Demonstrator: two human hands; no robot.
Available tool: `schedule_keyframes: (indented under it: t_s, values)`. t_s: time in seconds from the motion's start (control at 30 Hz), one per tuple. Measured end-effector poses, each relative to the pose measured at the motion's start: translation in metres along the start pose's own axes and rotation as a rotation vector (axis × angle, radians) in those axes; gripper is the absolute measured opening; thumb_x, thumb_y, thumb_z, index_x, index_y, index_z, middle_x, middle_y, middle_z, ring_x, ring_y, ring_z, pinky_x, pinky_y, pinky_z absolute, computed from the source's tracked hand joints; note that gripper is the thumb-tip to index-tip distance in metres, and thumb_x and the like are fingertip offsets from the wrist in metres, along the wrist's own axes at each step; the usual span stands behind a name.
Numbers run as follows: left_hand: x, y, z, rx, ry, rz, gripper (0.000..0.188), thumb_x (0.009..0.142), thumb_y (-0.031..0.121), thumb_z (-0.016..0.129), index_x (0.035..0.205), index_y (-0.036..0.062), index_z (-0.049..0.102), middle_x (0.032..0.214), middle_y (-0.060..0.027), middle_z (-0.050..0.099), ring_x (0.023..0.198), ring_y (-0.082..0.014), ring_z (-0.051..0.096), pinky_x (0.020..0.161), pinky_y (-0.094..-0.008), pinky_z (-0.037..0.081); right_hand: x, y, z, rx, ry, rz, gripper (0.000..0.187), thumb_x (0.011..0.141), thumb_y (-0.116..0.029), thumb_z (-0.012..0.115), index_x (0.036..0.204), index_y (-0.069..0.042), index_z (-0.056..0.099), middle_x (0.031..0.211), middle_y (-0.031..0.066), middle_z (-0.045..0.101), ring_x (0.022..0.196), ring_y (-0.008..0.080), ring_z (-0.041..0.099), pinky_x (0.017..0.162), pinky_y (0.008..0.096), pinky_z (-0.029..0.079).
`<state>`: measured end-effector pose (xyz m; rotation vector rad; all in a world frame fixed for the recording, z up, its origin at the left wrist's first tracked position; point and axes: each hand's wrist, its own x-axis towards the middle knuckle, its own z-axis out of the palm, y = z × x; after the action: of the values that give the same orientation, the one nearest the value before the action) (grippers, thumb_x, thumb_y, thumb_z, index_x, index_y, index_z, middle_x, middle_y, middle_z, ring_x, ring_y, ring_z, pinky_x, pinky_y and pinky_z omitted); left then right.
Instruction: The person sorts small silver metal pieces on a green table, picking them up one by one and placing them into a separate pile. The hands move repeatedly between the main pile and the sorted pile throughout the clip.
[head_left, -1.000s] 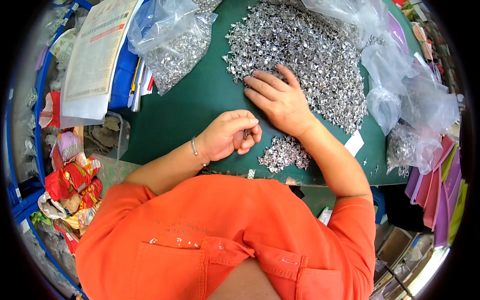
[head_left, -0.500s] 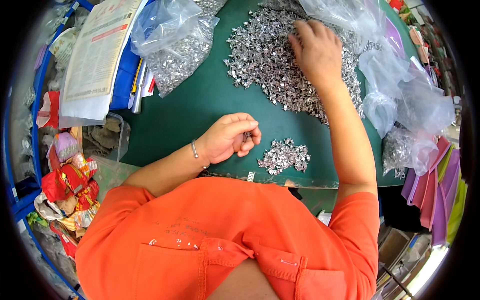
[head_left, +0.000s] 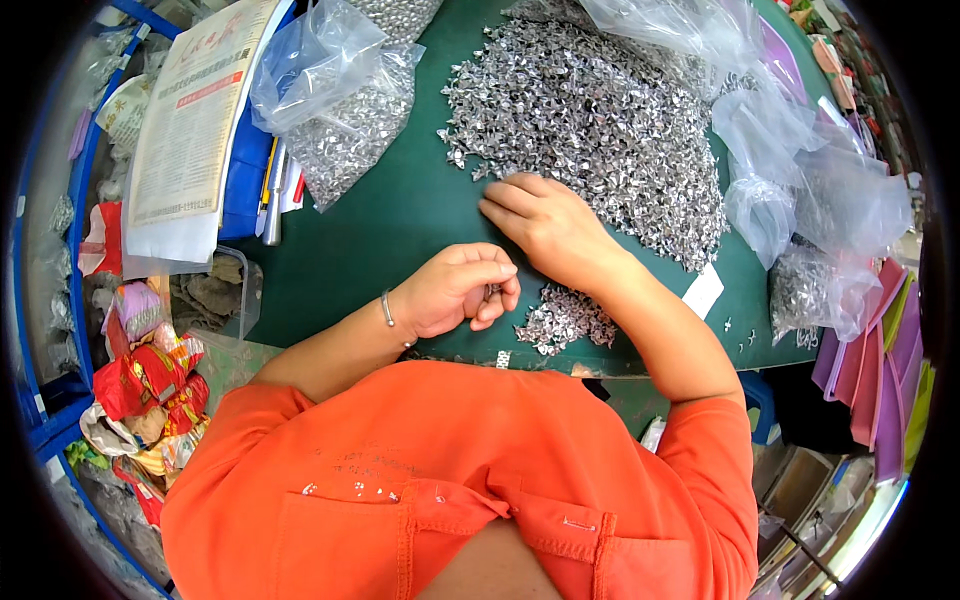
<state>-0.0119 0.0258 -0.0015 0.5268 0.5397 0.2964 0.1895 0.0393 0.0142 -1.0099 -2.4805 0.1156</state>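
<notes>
A large pile of small shiny silver metal pieces (head_left: 590, 125) spreads over the green table. My left hand (head_left: 455, 288) is curled palm inward near the table's front edge, closed around small metal pieces that peek out dark between its fingers. Just beyond it, at the pile's near left edge, is my right hand (head_left: 550, 222), back upward and fingers bent together toward the tabletop; whatever lies under them is hidden. Partly beneath my right forearm sits a smaller heap of the same pieces (head_left: 566, 320).
Clear plastic bags of metal parts (head_left: 350, 130) stand at the back left, beside a printed sheet (head_left: 195, 120) on a blue bin. More plastic bags (head_left: 765, 165) line the right side. A white card (head_left: 704, 292) lies right of my forearm. Purple and pink strips (head_left: 880, 370) hang at the right.
My right hand has come back from over the large pile, toward me and to the left, closer to my left hand. My left hand stays nearly in place. The white card now shows.
</notes>
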Motion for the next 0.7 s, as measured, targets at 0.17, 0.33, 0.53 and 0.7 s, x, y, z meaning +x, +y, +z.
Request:
schedule_keyframes:
  t_s: [0.17,0.33,0.53,0.7]
  values:
    - [0.002,-0.002,0.0,-0.018,-0.013,0.002,0.022,0.102,0.018,0.05,0.089,0.002,0.058,0.083,-0.0118,0.063,0.056,-0.0125,0.052,0.047,-0.0261,0.041,-0.047,0.011,-0.038,0.033,-0.066,0.021,0.026,0.076,-0.007,0.062,0.101,-0.001,0.068,0.112,0.0104,0.064,0.107,0.0298,0.062,0.089,0.0392,0.053]
    - [0.002,-0.001,-0.001,-0.019,-0.016,0.018,0.021,0.102,0.017,0.049,0.089,0.0022,0.057,0.085,-0.0128,0.064,0.057,-0.0127,0.052,0.046,-0.0262,0.041,-0.081,0.005,-0.055,0.085,0.407,0.512,0.024,0.078,0.008,0.067,0.1,-0.001,0.069,0.104,0.0139,0.066,0.094,0.0327,0.064,0.082,0.0389,0.053]
    - [0.003,0.0,0.0,-0.027,-0.014,0.009,0.021,0.103,0.016,0.048,0.09,0.002,0.057,0.085,-0.0125,0.063,0.058,-0.012,0.05,0.047,-0.0257,0.041,-0.096,-0.023,-0.038,0.141,0.171,0.439,0.033,0.072,0.013,0.06,0.101,0.0,0.069,0.108,0.0136,0.066,0.101,0.034,0.062,0.088,0.0402,0.052]
    - [0.003,-0.001,-0.001,-0.042,-0.035,0.024,0.021,0.103,0.016,0.047,0.091,0.0022,0.058,0.086,-0.0125,0.063,0.059,-0.0119,0.05,0.047,-0.0257,0.041,-0.119,-0.022,-0.042,0.138,0.491,0.759,0.021,0.086,0.013,0.057,0.098,0.0,0.067,0.096,0.015,0.067,0.088,0.0285,0.067,0.079,0.0333,0.053]
